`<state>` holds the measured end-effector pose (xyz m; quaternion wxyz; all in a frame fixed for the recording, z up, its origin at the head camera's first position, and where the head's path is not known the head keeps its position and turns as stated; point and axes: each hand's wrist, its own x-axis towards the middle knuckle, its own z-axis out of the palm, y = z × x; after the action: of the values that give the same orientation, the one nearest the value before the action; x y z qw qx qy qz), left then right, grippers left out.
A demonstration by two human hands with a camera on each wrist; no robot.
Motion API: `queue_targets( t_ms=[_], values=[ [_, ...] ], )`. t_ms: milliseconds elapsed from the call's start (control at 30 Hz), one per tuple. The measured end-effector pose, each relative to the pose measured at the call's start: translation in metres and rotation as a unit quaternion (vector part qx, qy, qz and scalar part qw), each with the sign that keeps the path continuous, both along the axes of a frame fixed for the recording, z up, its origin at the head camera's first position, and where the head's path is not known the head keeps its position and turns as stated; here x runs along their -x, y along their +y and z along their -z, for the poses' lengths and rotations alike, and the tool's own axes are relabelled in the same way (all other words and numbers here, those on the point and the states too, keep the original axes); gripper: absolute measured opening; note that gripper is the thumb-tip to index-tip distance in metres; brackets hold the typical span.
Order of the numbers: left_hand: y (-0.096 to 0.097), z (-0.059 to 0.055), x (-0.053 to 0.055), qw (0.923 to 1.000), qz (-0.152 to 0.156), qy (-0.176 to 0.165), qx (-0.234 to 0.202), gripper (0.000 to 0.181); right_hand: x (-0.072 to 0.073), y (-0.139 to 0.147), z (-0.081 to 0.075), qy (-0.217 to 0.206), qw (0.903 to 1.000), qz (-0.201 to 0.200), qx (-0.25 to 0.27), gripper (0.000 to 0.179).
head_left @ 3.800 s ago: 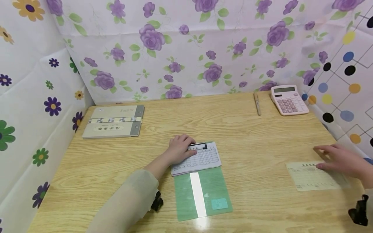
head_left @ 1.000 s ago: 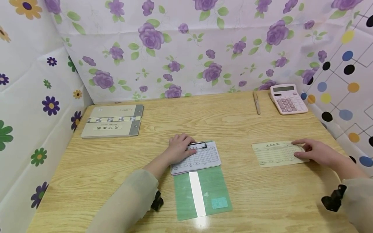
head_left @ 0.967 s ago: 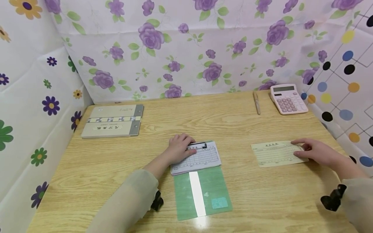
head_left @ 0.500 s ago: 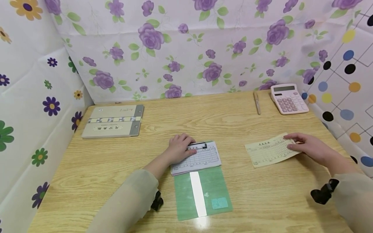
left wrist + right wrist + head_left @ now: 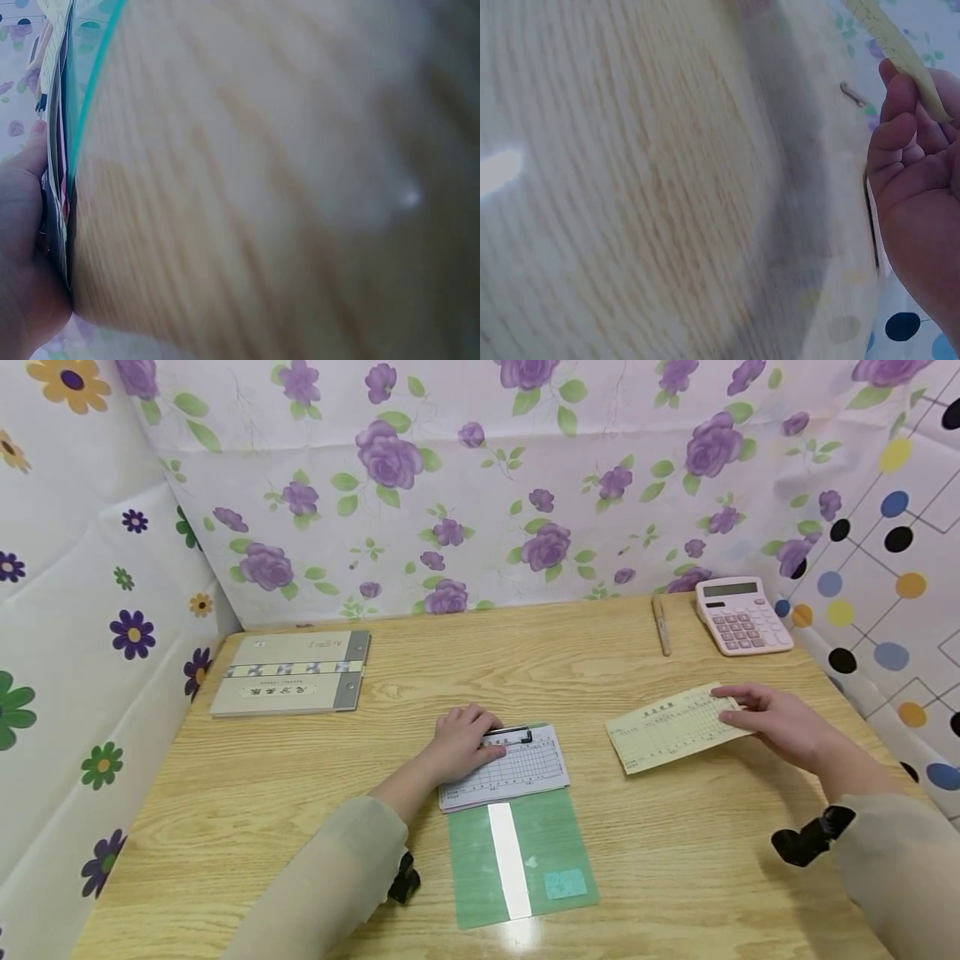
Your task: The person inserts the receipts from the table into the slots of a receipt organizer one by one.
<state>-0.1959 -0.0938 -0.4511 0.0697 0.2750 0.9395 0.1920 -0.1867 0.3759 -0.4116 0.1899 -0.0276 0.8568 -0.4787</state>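
My left hand [image 5: 461,747] rests over the clip end of a green clipboard [image 5: 480,868], thumb on the white printed forms [image 5: 525,768] and fingers curved over the clip. The forms lie under the clip [image 5: 525,737]; my hand hides their left part. In the left wrist view the clipboard [image 5: 94,71] shows edge-on beside that hand [image 5: 26,247]. My right hand [image 5: 776,727] pinches the right end of a yellow printed form [image 5: 667,727] between thumb and fingers, the sheet tilted up. The right wrist view shows the form [image 5: 907,56] at the fingertips of that hand [image 5: 922,172].
A bound beige ledger book [image 5: 288,672] lies at the back left of the wooden table [image 5: 450,660]. Towards the back right are a pen [image 5: 661,627] and a pink calculator [image 5: 744,617]. Patterned cloth [image 5: 480,485] hangs behind and at both sides.
My right hand has lifted the yellow form and carried it leftward and away from me, toward the clipboard, tilting it. The left hand stays where it was.
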Motion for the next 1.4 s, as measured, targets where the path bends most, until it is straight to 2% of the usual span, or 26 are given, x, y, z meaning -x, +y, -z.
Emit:
queue_targets(
  t_ms=[267, 433, 800, 1000, 1167, 1400],
  values=[
    [0.001, 0.000, 0.000, 1.0000, -0.001, -0.004, -0.001, 0.039, 0.003, -0.015, -0.003, 0.000, 0.9986, 0.006, 0.053, 0.046],
    [0.001, -0.001, 0.000, 1.0000, -0.003, -0.004, -0.002, 0.040, 0.006, -0.027, 0.001, 0.004, 0.9961, -0.006, 0.088, 0.041],
    [0.001, -0.003, -0.001, 1.0000, -0.002, -0.008, -0.003, 0.039, 0.010, -0.065, 0.011, -0.022, 0.9909, -0.041, 0.127, 0.048],
    [0.001, -0.004, -0.002, 0.9999, -0.007, -0.008, -0.006, 0.039, 0.014, -0.094, 0.017, -0.015, 0.9919, -0.077, 0.100, 0.051],
    [0.001, -0.002, -0.001, 0.9999, -0.007, -0.010, -0.006, 0.040, 0.018, -0.114, 0.020, 0.002, 0.9928, -0.114, 0.036, 0.047],
    [0.002, -0.001, 0.000, 0.9999, -0.009, -0.006, -0.001, 0.040, 0.018, -0.143, 0.022, 0.029, 0.9853, -0.168, -0.012, 0.039]
  ],
)
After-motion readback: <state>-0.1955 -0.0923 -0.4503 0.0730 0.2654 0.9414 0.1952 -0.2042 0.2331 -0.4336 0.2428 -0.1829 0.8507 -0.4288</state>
